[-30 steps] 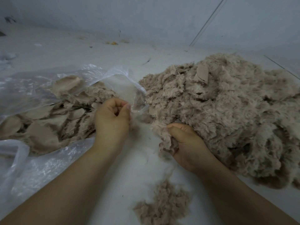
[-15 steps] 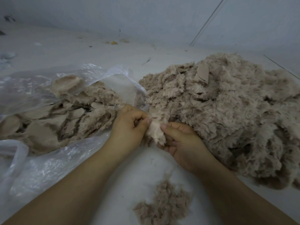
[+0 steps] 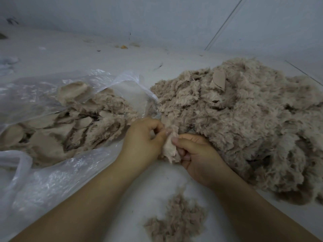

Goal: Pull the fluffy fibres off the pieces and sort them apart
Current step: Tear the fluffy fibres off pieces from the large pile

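Observation:
A small beige plush piece is held between both hands at the centre of the floor. My left hand pinches its upper left edge with thumb and fingers. My right hand grips its right side, thumb on top. A big heap of fluffy beige pieces lies to the right, touching my right hand. On the left, a clear plastic bag holds several pieces with smooth backs showing. A small tuft pile of loose fibres lies near the bottom, between my forearms.
The floor is pale and dusty with small scraps near the back wall. A wall corner line runs at the upper right. White stuff lies at the far left edge.
My left hand came from the bag's mouth over to the piece in my right hand. Both hands now hold the piece together, drawn slightly off the heap.

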Demonstrator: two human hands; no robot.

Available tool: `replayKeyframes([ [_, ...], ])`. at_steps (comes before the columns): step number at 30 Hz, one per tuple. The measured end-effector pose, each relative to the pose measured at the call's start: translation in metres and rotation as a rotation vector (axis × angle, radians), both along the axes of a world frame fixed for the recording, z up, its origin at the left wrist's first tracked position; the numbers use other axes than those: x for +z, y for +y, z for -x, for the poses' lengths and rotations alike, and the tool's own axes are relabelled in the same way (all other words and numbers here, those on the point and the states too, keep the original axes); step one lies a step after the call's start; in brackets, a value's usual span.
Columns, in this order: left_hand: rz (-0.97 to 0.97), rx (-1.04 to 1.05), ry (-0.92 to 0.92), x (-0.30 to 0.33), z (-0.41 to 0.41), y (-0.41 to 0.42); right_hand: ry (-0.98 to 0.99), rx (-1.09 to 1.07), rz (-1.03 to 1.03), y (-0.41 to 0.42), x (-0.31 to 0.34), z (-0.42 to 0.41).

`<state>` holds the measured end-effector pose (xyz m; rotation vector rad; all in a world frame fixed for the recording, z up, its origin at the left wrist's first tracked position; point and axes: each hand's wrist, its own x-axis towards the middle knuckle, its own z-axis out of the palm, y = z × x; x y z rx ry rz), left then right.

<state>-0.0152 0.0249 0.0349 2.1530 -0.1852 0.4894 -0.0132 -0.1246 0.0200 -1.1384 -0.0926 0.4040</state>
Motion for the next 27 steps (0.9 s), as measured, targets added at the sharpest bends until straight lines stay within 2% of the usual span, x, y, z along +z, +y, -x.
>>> replayKeyframes([
  [3,0.304,-0.014,0.103,0.0,-0.003,-0.001,-0.011,-0.005,-0.005,0.0,0.0,-0.001],
  [5,0.433,-0.004,0.146,0.001,-0.004,-0.003,-0.006,-0.014,0.003,0.001,0.0,-0.001],
  [9,0.465,-0.013,0.167,0.004,-0.002,-0.005,0.017,-0.04,0.014,0.0,-0.002,-0.002],
  [13,0.45,-0.193,0.349,0.008,0.008,-0.005,0.048,-0.052,-0.037,0.0,-0.003,-0.003],
  [16,0.465,-0.215,0.429,0.006,0.008,0.0,0.098,-0.076,-0.081,0.0,-0.004,-0.005],
  [19,0.496,-0.221,0.418,0.005,0.007,0.006,0.095,-0.083,-0.108,-0.001,-0.003,-0.004],
  [23,0.447,-0.276,0.397,0.004,0.008,0.005,-0.009,-0.017,-0.007,0.0,0.001,0.0],
  [27,0.551,-0.286,0.44,0.005,0.006,0.01,0.07,-0.079,-0.015,0.0,0.0,-0.003],
])
